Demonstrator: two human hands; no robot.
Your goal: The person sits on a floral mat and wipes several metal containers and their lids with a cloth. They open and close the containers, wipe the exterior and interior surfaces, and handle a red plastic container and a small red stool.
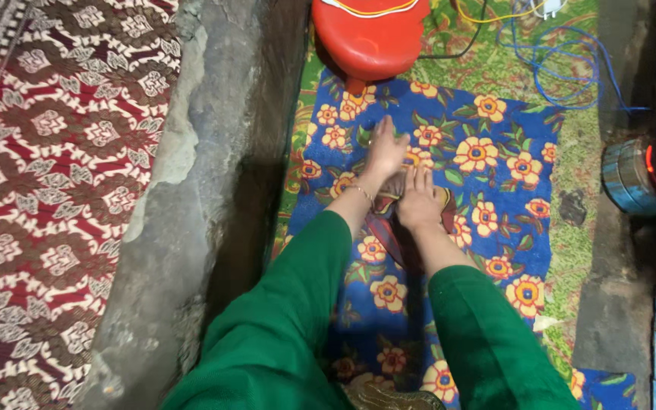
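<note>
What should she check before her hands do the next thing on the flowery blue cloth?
1. Both hands in view: ok. Left hand lies flat on the blue cloth; right hand presses a small dark folded piece.
2. Folded piece held down: ok, under the right palm.
3. Cloth flat around the hands: ok, no big wrinkles show.
4. Red plastic thing apart from the hands: ok, it sits at the cloth's far edge.
5. Blue cable off the work spot: ok, coiled far right.
6. What the folded piece is: cannot tell, mostly hidden.
</note>
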